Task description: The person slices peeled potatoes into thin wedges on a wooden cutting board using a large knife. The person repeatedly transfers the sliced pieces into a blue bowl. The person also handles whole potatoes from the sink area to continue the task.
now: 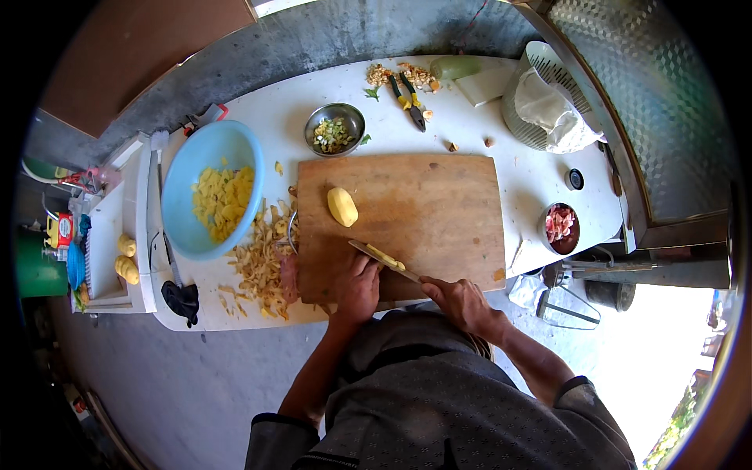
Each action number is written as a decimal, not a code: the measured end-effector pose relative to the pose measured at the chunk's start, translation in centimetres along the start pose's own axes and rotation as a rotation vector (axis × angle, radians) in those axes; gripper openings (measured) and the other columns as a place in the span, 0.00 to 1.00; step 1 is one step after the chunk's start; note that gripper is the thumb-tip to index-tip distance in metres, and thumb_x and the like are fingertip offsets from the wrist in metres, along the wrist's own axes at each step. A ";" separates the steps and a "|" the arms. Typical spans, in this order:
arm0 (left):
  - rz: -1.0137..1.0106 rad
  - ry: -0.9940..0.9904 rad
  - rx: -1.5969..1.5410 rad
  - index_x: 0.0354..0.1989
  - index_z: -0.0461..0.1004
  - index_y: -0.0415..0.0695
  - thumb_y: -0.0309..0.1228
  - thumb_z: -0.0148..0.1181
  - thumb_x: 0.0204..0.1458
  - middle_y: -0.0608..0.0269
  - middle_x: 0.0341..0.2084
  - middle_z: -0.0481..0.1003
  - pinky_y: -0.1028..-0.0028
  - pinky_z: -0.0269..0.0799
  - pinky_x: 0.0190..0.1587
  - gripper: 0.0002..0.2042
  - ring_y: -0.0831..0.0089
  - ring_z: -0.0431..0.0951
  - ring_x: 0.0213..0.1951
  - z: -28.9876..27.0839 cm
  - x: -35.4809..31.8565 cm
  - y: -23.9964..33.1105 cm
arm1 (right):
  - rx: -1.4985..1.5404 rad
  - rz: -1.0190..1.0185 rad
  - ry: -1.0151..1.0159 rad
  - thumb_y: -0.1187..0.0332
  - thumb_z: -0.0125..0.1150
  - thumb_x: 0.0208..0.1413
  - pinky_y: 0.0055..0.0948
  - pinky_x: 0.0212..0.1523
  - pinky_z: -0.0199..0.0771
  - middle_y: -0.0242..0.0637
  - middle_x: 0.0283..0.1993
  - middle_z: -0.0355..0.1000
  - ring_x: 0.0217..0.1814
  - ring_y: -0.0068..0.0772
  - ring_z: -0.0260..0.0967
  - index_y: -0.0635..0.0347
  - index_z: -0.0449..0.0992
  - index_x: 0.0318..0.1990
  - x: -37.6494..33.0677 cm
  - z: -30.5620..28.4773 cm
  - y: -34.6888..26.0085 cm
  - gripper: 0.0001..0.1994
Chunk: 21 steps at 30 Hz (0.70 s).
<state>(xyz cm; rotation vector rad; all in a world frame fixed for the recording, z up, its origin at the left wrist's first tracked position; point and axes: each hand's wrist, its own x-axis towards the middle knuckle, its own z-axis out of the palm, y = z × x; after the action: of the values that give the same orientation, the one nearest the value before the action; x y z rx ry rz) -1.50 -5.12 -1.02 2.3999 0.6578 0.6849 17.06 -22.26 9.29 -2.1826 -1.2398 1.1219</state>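
Note:
My right hand (464,305) grips the handle of a kitchen knife (407,273), its blade slanting up and left over the wooden cutting board (446,204). Pale yellow potato slices (385,256) lie along the blade. My left hand (358,291) is at the board's near edge, its fingers bent and close together against the blade near the tip. Whatever those fingers pinch is hidden beneath them. A whole peeled potato (342,207) rests on the board, above and left of the knife tip.
Left of the board stands a light blue basin (174,188) of potato slices, beside heaped peelings (262,270). Behind are a metal bowl (319,112) of chopped greens and pliers (410,102). A bowl of cut meat (560,225) and a white basket (517,110) stand right.

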 end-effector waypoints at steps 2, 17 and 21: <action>-0.040 0.007 -0.009 0.49 0.84 0.37 0.20 0.68 0.55 0.51 0.52 0.81 0.56 0.80 0.53 0.13 0.47 0.82 0.52 -0.1 -0.1 0.2 | 0.071 -0.096 0.093 0.52 0.50 0.78 0.57 0.51 0.79 0.63 0.43 0.81 0.50 0.71 0.79 0.61 0.82 0.58 0.6 1.5 1.8 0.22; -0.024 0.021 -0.048 0.49 0.83 0.35 0.19 0.66 0.57 0.51 0.55 0.78 0.55 0.78 0.56 0.12 0.46 0.78 0.56 0.6 -0.5 -0.4 | 0.031 -0.082 -0.016 0.52 0.50 0.79 0.51 0.43 0.83 0.63 0.38 0.81 0.39 0.66 0.82 0.65 0.81 0.60 -0.9 -1.2 -0.2 0.24; -0.040 0.000 -0.018 0.51 0.82 0.34 0.20 0.65 0.58 0.51 0.53 0.79 0.55 0.79 0.54 0.13 0.46 0.80 0.54 0.1 -0.4 -0.1 | -0.197 -0.262 0.191 0.51 0.50 0.79 0.53 0.44 0.82 0.63 0.38 0.81 0.41 0.70 0.80 0.62 0.83 0.58 0.4 1.0 1.5 0.24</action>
<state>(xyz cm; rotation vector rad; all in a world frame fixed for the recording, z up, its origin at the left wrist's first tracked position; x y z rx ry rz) -1.80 -5.31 -1.26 2.3642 0.6947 0.6709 17.17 -22.76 7.55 -2.1254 -1.5474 0.6971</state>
